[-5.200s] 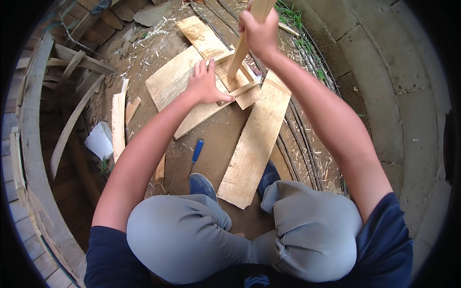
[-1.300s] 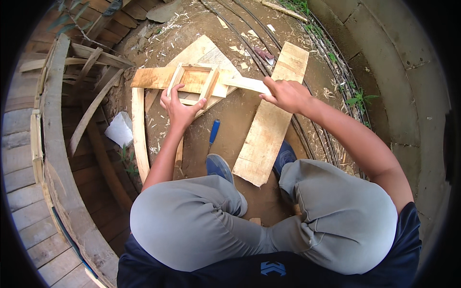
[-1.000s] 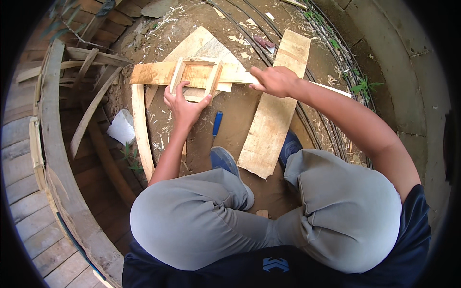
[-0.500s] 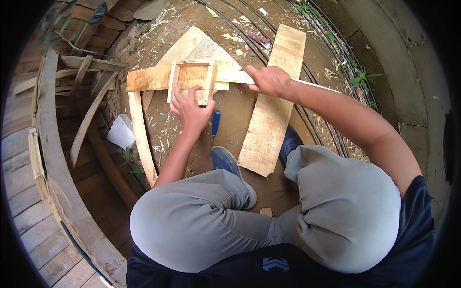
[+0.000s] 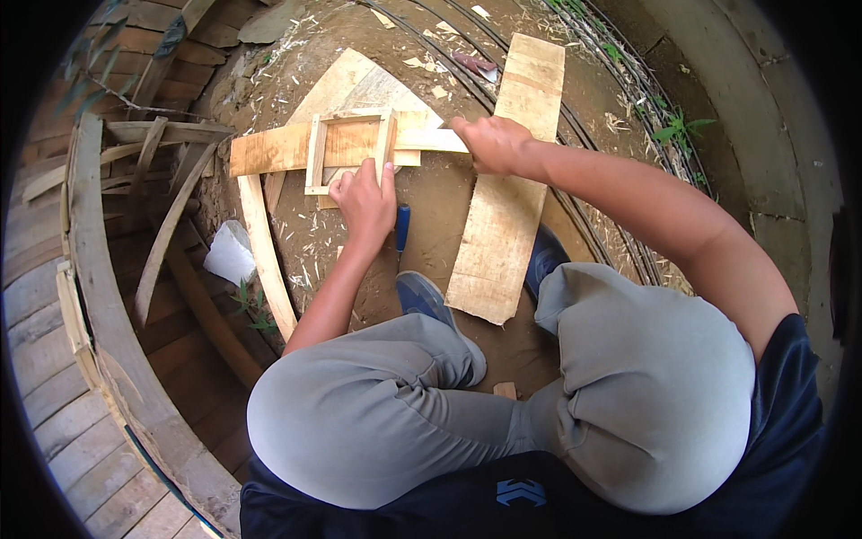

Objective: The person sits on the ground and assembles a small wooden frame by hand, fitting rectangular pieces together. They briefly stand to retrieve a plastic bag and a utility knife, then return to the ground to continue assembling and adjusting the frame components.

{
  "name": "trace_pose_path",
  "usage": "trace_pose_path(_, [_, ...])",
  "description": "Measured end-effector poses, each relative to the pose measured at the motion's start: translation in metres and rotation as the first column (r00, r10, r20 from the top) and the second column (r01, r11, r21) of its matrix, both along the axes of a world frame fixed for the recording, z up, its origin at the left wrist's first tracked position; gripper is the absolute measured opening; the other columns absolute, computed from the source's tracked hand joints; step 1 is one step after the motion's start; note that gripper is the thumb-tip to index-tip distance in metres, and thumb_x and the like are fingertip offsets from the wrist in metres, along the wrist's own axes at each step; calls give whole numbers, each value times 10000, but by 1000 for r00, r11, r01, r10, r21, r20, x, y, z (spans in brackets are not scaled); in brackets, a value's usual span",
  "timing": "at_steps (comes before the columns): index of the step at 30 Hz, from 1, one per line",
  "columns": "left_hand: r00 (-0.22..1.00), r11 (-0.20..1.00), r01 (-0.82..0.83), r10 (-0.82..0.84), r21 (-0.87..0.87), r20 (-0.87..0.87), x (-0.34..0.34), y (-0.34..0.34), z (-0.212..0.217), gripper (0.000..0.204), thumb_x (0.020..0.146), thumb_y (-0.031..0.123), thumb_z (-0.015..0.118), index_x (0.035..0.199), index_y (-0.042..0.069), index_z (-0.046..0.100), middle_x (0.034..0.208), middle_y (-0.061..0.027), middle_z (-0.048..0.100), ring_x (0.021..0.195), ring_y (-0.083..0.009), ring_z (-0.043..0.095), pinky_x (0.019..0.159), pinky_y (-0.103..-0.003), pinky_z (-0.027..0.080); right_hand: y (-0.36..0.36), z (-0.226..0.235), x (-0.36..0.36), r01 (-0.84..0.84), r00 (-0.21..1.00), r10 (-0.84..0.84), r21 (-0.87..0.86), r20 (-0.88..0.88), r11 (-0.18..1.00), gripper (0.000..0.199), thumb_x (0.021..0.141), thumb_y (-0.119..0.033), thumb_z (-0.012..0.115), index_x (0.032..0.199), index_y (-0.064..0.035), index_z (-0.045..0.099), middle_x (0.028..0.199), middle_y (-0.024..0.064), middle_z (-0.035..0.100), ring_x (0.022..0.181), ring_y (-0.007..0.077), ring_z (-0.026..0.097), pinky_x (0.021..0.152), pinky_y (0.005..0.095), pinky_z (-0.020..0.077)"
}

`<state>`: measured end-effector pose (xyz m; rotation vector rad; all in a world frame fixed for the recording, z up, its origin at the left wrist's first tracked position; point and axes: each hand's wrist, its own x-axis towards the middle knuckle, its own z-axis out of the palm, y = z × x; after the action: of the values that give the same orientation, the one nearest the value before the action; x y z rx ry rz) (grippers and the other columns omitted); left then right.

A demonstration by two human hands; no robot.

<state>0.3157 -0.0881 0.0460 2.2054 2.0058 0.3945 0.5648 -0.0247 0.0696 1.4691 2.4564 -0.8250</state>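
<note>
A small rectangular wooden frame (image 5: 314, 154) lies over a wider plank (image 5: 268, 150). My left hand (image 5: 366, 199) is at the frame's near right corner, its fingers closed on the near rail and the thumb against the right side piece. A pale, narrow wooden strip (image 5: 433, 140) runs from the frame's right side to my right hand (image 5: 492, 144). That hand is wrapped round the strip's right part and hides its end. Just right of my left wrist, a blue-handled tool (image 5: 402, 226) stands or lies on the soil; its tip is too small to make out.
A broad board (image 5: 496, 242) lies lengthwise under my right hand. Further boards (image 5: 346, 79) lie beneath the plank. Long dark rods (image 5: 588, 235) run along the right. A white block (image 5: 231, 252) sits by the wooden structure (image 5: 112, 314) at left. Wood shavings litter the soil.
My left hand has moved slightly right, its spread fingers now drawn together at the frame's near right corner. The right hand has shifted a little left with the strip.
</note>
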Motion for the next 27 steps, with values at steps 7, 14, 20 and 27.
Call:
trace_pose_path(7, [1000,999,14,-13,52,-5,-2,4,3,339,1004,346,527,875,45,612,750,-167,623,834,-312,540,904,-444,304,11,7,3,-21,999,18,-94,-28,995,388,842,-103,633,1201,25,560,1099,246,684,1094,377,657,918,440,545])
trace_pose_path(14, [1000,1000,-10,10,24,12,-4,10,8,373,993,376,539,863,39,631,731,-174,589,807,-313,541,900,-439,302,18,7,4,-26,997,17,-125,-70,992,382,818,-81,589,1182,37,587,1129,258,675,1117,376,644,948,439,523])
trace_pose_path(20, [1000,998,-26,26,-58,1,-4,10,13,384,993,391,535,978,28,656,781,-191,618,872,-318,571,940,-448,303,17,-1,4,-31,998,29,-47,-48,998,379,804,-98,648,1151,36,576,1047,263,692,1034,386,677,883,441,550])
trace_pose_path(27, [997,993,-37,45,-111,70,-10,7,13,390,988,407,545,1047,37,652,849,-192,631,905,-317,575,958,-449,299,13,5,-2,-42,999,40,145,16,989,362,771,-98,737,1073,3,565,873,201,724,867,367,724,733,447,578])
